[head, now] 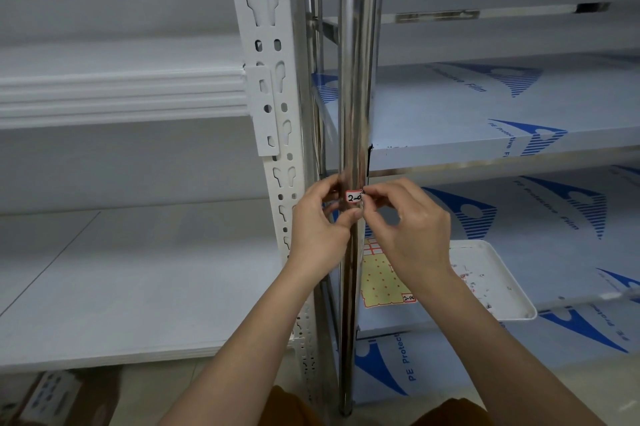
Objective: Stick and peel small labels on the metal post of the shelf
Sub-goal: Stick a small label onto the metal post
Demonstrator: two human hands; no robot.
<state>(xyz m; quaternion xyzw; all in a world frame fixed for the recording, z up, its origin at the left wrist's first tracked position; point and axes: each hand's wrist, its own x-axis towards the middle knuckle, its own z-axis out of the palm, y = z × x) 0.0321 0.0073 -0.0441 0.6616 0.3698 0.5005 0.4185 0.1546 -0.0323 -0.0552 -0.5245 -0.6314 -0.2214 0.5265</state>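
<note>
1. Small label [354, 197], red border with handwritten "2-…", sits on the front of the polished metal post [356, 79], just below the level of the film-covered shelf [485, 114].
2. Right hand [408, 228]: thumb and forefinger pinched narrow at the label's right edge. Cannot tell whether pressing it down or lifting a corner; the contact point is hidden by the fingertips.
3. Left hand [322, 228]: curled round the post from the left, thumb on the front just under the label, apparently bracing.
4. Risk: label tears if the corner is pulled sharply outward. Thin paper, small grab area.
5. Risk: if sticking, the curved post leaves the right edge unbonded and lifting. Cause would be pressure only at the centre.
6. Risk: smudged handwriting from a thumb dragged across the ink.
7. Risk: peeled label curls and sticks to a fingertip or to itself, then hard to place back on the backing sheet [381, 283].
8. Backing sheet lies in the white tray [498, 273] on the lower shelf, right of the post, with one more label [409, 298] at its bottom corner. Right forearm hangs over the tray; a careless withdrawal could knock the sheet.
</note>
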